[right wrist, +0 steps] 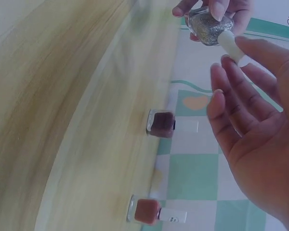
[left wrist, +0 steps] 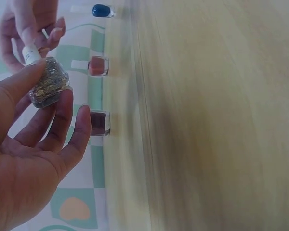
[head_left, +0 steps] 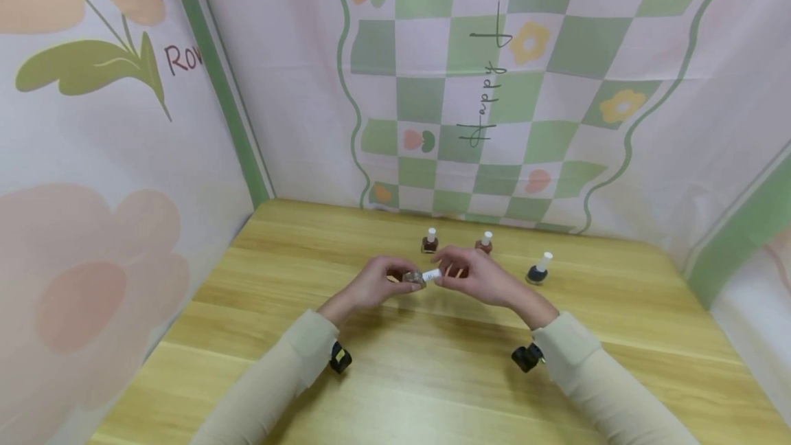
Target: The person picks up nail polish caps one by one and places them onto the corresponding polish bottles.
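Note:
A glitter nail polish bottle [left wrist: 51, 83] with a white cap [head_left: 432, 275] lies tilted on its side above the table. My left hand [head_left: 382, 281] pinches its glass body between thumb and fingers, the cap pointing toward the right hand. With thumb and fingertips, my right hand [head_left: 476, 276] pinches the white cap, its other fingers loosely bent, as the right wrist view shows. Behind the hands stand a dark brown nail polish [head_left: 429, 244] and a reddish-brown one [right wrist: 147, 211], both upright with white caps. A dark blue nail polish [head_left: 537, 273] stands to the right of my right hand.
The wood-grain table [head_left: 247, 335] reaches back to a hanging cloth [head_left: 463, 88] with green checks and flowers. Another flower-printed cloth [head_left: 204, 122] hangs along the left side. Black wrist cameras [head_left: 340, 357] are strapped at both sleeve cuffs.

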A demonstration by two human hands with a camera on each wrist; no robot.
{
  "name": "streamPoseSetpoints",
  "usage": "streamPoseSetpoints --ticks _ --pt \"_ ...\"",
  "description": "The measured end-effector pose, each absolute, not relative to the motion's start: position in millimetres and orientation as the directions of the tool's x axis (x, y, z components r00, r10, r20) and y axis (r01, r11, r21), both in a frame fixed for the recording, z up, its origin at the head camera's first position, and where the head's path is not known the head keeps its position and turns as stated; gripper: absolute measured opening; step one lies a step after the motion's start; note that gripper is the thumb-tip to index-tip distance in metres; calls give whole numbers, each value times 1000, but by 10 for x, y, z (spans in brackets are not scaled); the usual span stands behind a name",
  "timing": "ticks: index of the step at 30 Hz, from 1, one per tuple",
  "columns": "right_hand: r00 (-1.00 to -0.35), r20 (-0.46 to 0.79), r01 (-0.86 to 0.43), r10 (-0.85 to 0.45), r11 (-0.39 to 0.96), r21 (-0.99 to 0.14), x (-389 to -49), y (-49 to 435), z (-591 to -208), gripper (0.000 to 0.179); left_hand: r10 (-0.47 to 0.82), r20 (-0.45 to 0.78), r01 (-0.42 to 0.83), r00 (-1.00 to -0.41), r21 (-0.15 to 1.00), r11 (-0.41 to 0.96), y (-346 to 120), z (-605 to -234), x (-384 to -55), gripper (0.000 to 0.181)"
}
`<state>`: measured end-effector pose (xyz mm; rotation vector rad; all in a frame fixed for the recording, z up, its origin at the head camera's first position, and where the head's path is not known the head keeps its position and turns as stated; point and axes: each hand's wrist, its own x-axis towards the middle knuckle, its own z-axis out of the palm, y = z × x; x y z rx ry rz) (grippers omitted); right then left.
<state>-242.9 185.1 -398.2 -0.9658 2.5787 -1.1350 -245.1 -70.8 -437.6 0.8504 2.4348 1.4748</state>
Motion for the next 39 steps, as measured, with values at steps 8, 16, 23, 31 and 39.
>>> streamPoseSetpoints --ticks 8,16,23,31,39 --pt "-786 117 -490 -607 495 -718 -2445 1830 -4005 12 556 139 378 -819 861 340 -710 -4349 -2438 13" --pt "-793 137 -503 -593 513 -696 -2435 1832 -4019 19 561 137 376 -816 864 336 -707 -4369 -2436 14" --pt "-752 134 -539 -645 486 -687 -2427 1844 -3998 21 557 137 371 -819 867 332 -698 -4375 -2443 15" --pt "-761 115 -522 -639 498 -692 -2446 1821 -4006 15 570 150 393 -808 858 331 -689 -4383 -2451 14" --pt "-764 122 -529 -634 506 -681 -2440 1821 -4030 16 565 144 381 -812 865 326 -691 -4386 -2442 15"
